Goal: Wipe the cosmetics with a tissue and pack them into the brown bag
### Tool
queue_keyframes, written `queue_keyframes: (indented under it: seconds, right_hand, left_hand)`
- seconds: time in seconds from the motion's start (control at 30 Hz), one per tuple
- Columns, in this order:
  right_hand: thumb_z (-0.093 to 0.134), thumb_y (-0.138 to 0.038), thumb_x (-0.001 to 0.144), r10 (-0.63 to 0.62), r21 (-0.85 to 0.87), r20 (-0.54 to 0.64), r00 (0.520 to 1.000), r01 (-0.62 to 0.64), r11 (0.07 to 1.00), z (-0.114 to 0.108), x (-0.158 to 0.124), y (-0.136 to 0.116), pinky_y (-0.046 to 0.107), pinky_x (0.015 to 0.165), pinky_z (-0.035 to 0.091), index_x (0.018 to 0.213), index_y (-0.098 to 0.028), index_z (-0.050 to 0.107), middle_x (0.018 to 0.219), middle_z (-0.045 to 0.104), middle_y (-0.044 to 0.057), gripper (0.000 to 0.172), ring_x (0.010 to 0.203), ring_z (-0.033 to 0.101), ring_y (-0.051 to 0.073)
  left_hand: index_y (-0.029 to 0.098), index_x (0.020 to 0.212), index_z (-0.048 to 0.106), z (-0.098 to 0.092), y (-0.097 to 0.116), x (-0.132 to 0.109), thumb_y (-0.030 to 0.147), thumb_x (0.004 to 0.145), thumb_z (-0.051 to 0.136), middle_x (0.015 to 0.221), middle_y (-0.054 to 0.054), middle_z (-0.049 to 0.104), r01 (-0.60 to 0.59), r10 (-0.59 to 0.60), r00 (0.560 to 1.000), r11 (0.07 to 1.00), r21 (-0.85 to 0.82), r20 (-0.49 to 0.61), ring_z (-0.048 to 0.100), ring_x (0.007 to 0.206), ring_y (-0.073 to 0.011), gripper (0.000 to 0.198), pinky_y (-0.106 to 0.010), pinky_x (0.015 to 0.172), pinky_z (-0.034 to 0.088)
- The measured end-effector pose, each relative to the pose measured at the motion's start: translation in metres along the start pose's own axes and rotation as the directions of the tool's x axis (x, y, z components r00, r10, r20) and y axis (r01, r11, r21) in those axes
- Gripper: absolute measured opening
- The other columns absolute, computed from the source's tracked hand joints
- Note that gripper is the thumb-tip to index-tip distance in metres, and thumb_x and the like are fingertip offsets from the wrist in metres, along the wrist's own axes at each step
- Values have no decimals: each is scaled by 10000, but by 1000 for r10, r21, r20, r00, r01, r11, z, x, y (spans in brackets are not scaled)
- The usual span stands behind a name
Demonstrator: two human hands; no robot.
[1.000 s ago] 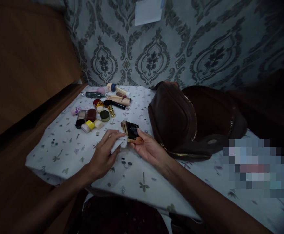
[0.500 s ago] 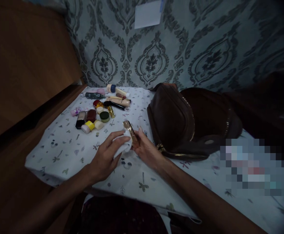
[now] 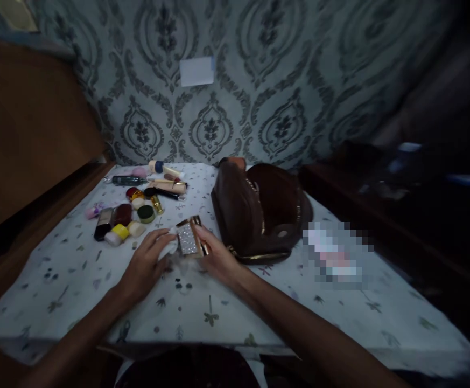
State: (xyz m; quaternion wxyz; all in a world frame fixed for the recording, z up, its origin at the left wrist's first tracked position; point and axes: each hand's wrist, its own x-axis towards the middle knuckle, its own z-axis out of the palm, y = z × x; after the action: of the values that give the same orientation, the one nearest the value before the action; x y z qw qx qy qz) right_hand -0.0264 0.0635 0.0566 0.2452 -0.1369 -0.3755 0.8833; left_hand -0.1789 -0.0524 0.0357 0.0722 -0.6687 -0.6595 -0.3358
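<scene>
Above the patterned tablecloth, my right hand (image 3: 217, 258) grips a small flat case (image 3: 188, 239) by its right side, with the thumb along the edge. The case has a glittery silver face and shiny gold edges; its exact kind does not show. My left hand (image 3: 148, 264) is closed around a white cloth (image 3: 172, 248), most of it hidden by the fingers. Cloth and fingertips are at the case's left edge. Just right of my right hand stands a brown leather bag (image 3: 235, 215), its zip open.
Cosmetics lie grouped at the back left, including a green-lidded jar (image 3: 146, 214), a dark green tube (image 3: 127, 180) and a yellow-banded pot (image 3: 120, 232). A blurred-out item (image 3: 334, 256) lies right of the bag. A wooden cabinet (image 3: 28, 124) borders the table's left side.
The case has turned from edge-on so its glittery face shows. My left hand with the cloth has moved from across the case to its left edge. The camera view has shifted.
</scene>
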Motion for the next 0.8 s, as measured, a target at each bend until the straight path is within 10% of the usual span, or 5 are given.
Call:
queue_keyframes:
  seconds: [0.4,0.57,0.63,0.7,0.8]
  right_hand:
    - [390,-539,971,-190,-77,-74,979,185,980,9,-50,-138,401,829,563,994,-181,587,876,707,58,409,818,692,197]
    - [532,-175,882,-269,-424,-298,916,126,897,-6,-50,-192,302,714,562,834,-159,562,672,625,-2,58,633,625,137]
    - [498,-119,857,-341,-731,-319,884,0,683,-15,-41,-204,264,688,540,821,-144,570,664,621,9,84,634,617,134]
    - [509,-143,854,-421,-958,-269,866,-196,209,-23,-32,-211,238,671,510,856,-127,600,725,656,36,93,695,631,148]
    - [601,-169,805,-426,-881,-232,875,-374,-288,-29,-19,-216,237,696,486,952,-107,650,915,712,96,167,854,662,202]
  left_hand:
    - [234,1159,648,23,-44,-5,394,939,437,1186,-78,683,4,-7,999,998,60,46,667,1090,-250,344,-403,919,565]
    - [245,1183,649,34,-56,-10,401,930,441,1196,-68,694,-36,31,998,996,87,54,672,1102,-247,363,-378,937,564]
    - [249,1190,650,35,-59,-12,397,925,445,1202,-65,694,-46,40,997,994,103,64,669,1110,-245,366,-378,945,562]
    - [245,1194,650,36,-62,-13,391,927,437,1208,-68,692,-65,57,996,990,123,67,667,1112,-246,371,-380,933,571]
    - [248,1213,642,38,-68,-16,380,934,437,1229,-70,682,-122,112,991,981,152,78,661,1128,-245,370,-382,925,579]
